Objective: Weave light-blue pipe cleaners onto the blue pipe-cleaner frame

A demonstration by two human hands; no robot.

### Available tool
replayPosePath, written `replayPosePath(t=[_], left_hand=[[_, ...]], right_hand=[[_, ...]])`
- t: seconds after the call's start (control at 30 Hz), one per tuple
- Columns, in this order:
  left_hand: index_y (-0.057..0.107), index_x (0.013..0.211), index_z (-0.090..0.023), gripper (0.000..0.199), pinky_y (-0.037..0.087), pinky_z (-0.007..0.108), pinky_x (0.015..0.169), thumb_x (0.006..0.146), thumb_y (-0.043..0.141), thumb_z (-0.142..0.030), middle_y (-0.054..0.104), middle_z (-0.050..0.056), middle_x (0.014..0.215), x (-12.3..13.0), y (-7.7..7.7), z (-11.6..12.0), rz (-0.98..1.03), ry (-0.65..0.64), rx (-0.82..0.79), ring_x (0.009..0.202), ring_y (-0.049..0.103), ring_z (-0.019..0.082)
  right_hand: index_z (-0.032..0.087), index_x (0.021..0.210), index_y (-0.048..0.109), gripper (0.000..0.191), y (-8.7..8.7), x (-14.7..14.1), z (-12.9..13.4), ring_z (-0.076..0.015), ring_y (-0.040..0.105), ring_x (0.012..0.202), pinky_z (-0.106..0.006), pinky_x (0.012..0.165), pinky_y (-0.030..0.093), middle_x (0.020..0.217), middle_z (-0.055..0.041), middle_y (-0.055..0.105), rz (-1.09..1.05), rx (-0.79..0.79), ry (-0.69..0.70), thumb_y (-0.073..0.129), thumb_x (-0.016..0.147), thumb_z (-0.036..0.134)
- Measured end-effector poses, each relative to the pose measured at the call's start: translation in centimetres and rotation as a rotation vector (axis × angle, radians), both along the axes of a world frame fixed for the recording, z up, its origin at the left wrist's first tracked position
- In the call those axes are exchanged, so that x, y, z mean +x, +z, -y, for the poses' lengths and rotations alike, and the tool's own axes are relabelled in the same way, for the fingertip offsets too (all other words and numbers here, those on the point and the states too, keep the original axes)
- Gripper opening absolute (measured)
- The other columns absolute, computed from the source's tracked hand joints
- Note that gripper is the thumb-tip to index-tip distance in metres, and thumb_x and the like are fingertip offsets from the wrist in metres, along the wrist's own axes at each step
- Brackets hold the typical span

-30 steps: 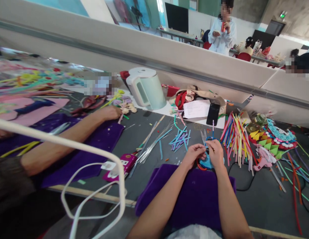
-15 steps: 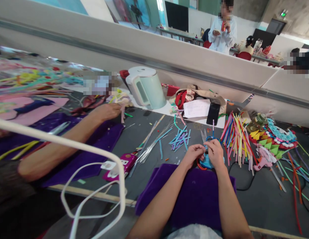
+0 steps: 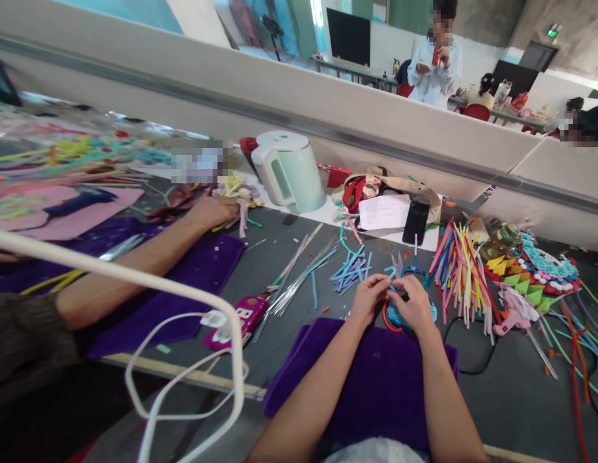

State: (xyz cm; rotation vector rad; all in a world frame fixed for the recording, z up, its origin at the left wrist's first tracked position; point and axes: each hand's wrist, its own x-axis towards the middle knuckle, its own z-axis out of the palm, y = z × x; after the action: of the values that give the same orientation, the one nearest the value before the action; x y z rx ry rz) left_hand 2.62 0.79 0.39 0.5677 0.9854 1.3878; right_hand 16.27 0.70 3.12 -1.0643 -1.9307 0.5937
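My left hand point(image 3: 373, 294) and my right hand point(image 3: 411, 301) meet above the table's front part, fingertips pinched close together. Between them a short light-blue pipe cleaner point(image 3: 390, 271) curls up in a small hook; both hands seem to hold it. Under the hands lie scissors, their blades point(image 3: 397, 262) pointing away and a red-orange handle loop point(image 3: 389, 319) showing. Blue pipe-cleaner work point(image 3: 430, 311) is partly hidden below my right hand. A folded purple cloth point(image 3: 376, 379) lies under my forearms.
Cut blue and purple pipe-cleaner pieces point(image 3: 350, 270) lie ahead. To the right are a colourful pipe-cleaner bundle point(image 3: 463, 270), a pink glue gun point(image 3: 514, 312) and its cable. A kettle point(image 3: 299, 173) and phone point(image 3: 415, 222) stand behind. A co-worker's arm point(image 3: 149, 257) reaches in from the left.
My fingertips have shifted slightly, and the light-blue pipe cleaner now shows as a hook above them. The co-worker's arm has moved slightly right, while the view has shifted a little.
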Motion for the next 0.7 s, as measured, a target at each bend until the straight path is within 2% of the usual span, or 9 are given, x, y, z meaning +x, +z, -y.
replayPosePath(t=[0.13, 0.33, 0.53, 0.7], left_hand=[[0.067, 0.076, -0.013, 0.028, 0.046, 0.020, 0.049, 0.057, 0.081, -0.030, 0.063, 0.000, 0.058, -0.1, -0.3, -0.1, 0.017, -0.007, -0.024, 0.047, 0.056, 0.009], [0.069, 0.073, -0.011, 0.029, 0.044, 0.020, 0.045, 0.055, 0.082, -0.029, 0.064, 0.001, 0.056, 0.3, 0.0, 0.2, -0.031, -0.046, -0.019, 0.044, 0.052, 0.008], [0.068, 0.075, -0.013, 0.027, 0.048, 0.021, 0.052, 0.059, 0.080, -0.031, 0.064, 0.000, 0.056, 0.3, 0.2, 0.2, -0.067, 0.015, 0.016, 0.049, 0.058, 0.010], [0.068, 0.076, -0.013, 0.028, 0.050, 0.023, 0.054, 0.060, 0.079, -0.033, 0.065, 0.001, 0.058, 0.2, 0.4, 0.2, -0.091, 0.049, 0.043, 0.052, 0.060, 0.012]], right_hand=[[0.022, 0.095, 0.065, 0.024, -0.1, 0.3, -0.2, -0.0185, 0.056, 0.087, -0.031, 0.079, 0.045, 0.089, -0.0067, 0.059, 0.045, 0.051, 0.066, 0.041, 0.093, 0.023], [0.022, 0.091, 0.065, 0.025, -0.6, 0.7, -0.8, -0.0181, 0.056, 0.085, -0.030, 0.078, 0.045, 0.086, -0.0056, 0.059, -0.013, 0.007, 0.105, 0.040, 0.091, 0.020], [0.021, 0.090, 0.062, 0.015, -1.2, 0.6, -0.9, -0.0164, 0.059, 0.079, -0.027, 0.073, 0.046, 0.084, -0.0021, 0.063, -0.238, -0.208, -0.065, 0.050, 0.085, 0.027], [0.022, 0.086, 0.064, 0.013, -0.9, 0.6, -0.8, -0.0163, 0.059, 0.078, -0.027, 0.073, 0.046, 0.083, -0.0018, 0.063, -0.212, -0.195, -0.055, 0.053, 0.083, 0.027]])
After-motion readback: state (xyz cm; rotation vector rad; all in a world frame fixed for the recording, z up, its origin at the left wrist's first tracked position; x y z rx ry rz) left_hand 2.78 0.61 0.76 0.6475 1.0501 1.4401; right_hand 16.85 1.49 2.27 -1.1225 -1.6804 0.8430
